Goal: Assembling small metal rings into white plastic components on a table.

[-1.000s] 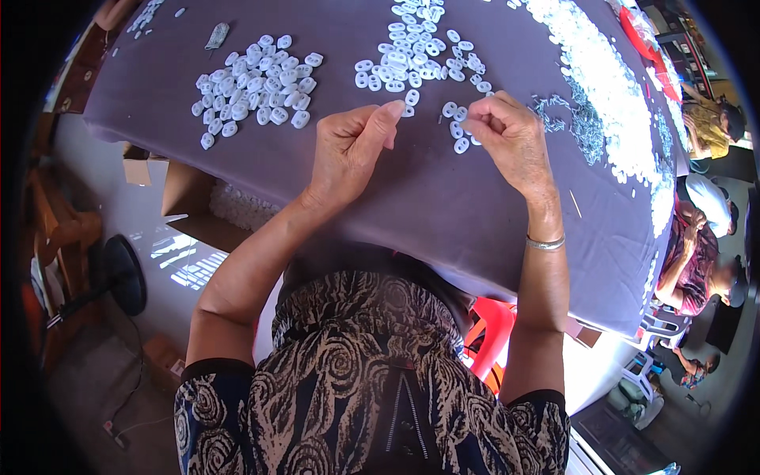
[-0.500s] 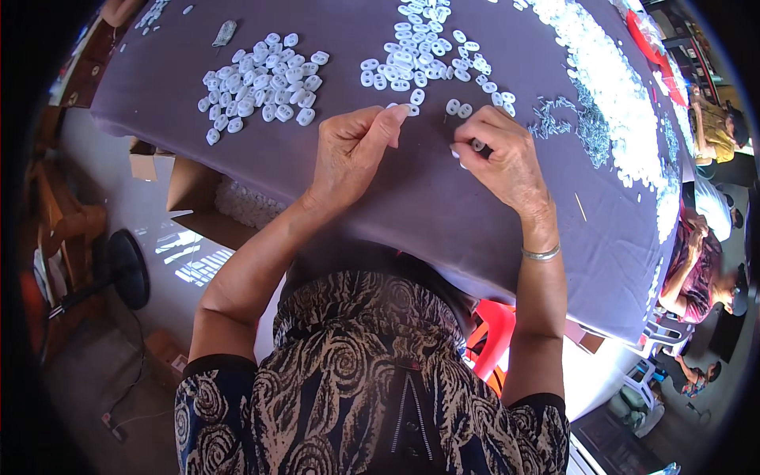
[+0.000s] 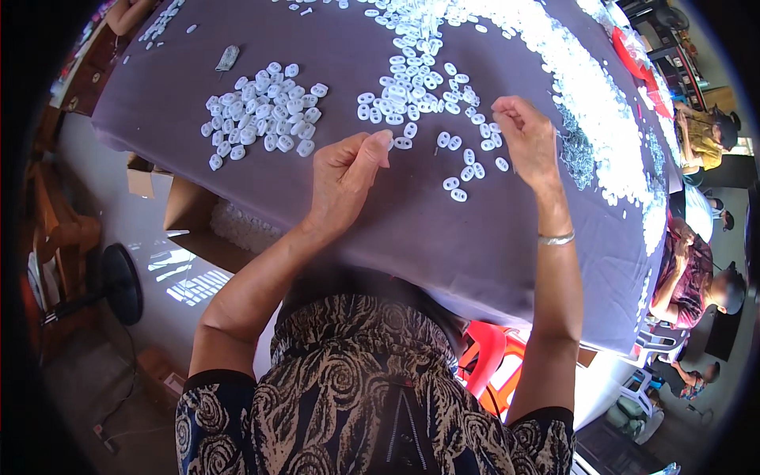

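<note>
My left hand (image 3: 345, 180) is closed near the table's front, its thumb pressed against the curled index finger. Whatever it pinches is mostly hidden; a white edge shows by the thumb tip, close to a loose white two-hole oval piece (image 3: 402, 143). Farther right, my right hand (image 3: 529, 142) hovers with bent fingers drawn together; I cannot make out what is in them. It lies between loose white pieces (image 3: 487, 136) and a heap of small dark metal pins (image 3: 578, 162). Several more two-hole pieces (image 3: 458, 195) lie between my hands.
A pile of white pieces (image 3: 265, 111) lies at left, another (image 3: 412, 83) at centre. A long bright white heap (image 3: 609, 134) runs down the right side. A small grey packet (image 3: 228, 58) lies far left. Below the table edge stands a cardboard box (image 3: 190, 198). Other people sit at right.
My right hand has moved right and away from my left, leaving loose white pieces in sight where it was. My left hand stays closed. The view has shifted slightly.
</note>
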Demonstrator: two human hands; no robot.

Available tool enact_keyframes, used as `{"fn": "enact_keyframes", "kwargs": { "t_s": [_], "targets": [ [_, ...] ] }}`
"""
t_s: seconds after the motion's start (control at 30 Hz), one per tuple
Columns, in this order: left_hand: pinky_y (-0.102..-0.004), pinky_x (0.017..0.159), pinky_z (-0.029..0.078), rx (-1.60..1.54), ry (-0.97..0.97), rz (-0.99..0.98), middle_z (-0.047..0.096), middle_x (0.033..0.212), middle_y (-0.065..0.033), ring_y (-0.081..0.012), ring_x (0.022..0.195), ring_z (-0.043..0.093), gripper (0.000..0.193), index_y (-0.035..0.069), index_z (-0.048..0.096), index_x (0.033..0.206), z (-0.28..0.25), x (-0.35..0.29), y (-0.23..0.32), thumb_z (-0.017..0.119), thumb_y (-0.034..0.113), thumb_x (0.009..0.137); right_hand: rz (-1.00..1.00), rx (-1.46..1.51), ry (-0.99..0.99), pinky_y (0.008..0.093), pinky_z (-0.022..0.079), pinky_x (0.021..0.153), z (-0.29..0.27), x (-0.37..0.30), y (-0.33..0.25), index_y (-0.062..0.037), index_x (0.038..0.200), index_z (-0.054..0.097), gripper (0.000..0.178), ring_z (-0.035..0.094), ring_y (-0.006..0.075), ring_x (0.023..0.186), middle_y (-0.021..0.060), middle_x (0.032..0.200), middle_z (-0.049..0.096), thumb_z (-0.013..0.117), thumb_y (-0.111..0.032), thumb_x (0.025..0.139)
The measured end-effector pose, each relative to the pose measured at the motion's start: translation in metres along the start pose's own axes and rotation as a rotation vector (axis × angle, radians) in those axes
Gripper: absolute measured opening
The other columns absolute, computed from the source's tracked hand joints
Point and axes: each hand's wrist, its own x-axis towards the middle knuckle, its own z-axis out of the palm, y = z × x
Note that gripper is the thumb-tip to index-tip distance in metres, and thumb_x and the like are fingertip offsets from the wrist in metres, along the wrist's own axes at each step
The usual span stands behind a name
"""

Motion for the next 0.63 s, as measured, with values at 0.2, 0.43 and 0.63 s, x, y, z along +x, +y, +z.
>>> {"fn": "enact_keyframes", "kwargs": {
  "t_s": [0.2,0.43,0.63],
  "targets": [
    [-0.0195,0.042,0.025,0.004,-0.032,-0.045,0.041,0.052,0.0063,-0.0013,0.047,0.035,0.040,0.005,0.058,0.064,0.000,0.001,-0.002,0.057,0.033,0.093,-0.023,-0.104,-0.209,0.0249,0.049,0.068,0.001,0.027,-0.005,-0.0023,0.087,0.066,0.012,0.061,0.0109,0.072,0.0047,0.078,0.066,0.069,-0.010,0.078],
    [-0.0217,0.044,0.022,-0.017,-0.026,-0.044,0.036,0.052,0.0078,-0.0005,0.050,0.031,0.040,0.004,0.054,0.063,0.000,0.000,-0.001,0.059,0.029,0.093,0.023,-0.001,-0.274,0.0259,0.048,0.063,0.026,0.018,-0.031,-0.0001,0.084,0.064,0.014,0.058,0.0114,0.067,0.0055,0.072,0.062,0.071,-0.008,0.074],
    [-0.0228,0.046,0.025,0.015,-0.070,0.021,0.038,0.052,0.0064,-0.0020,0.051,0.032,0.035,0.004,0.058,0.065,-0.001,0.000,-0.003,0.060,0.025,0.092,0.031,-0.084,-0.336,0.0244,0.048,0.065,0.020,0.000,-0.036,-0.0016,0.086,0.064,0.017,0.059,0.0124,0.069,0.0042,0.076,0.064,0.073,-0.010,0.073]
  ]
}}
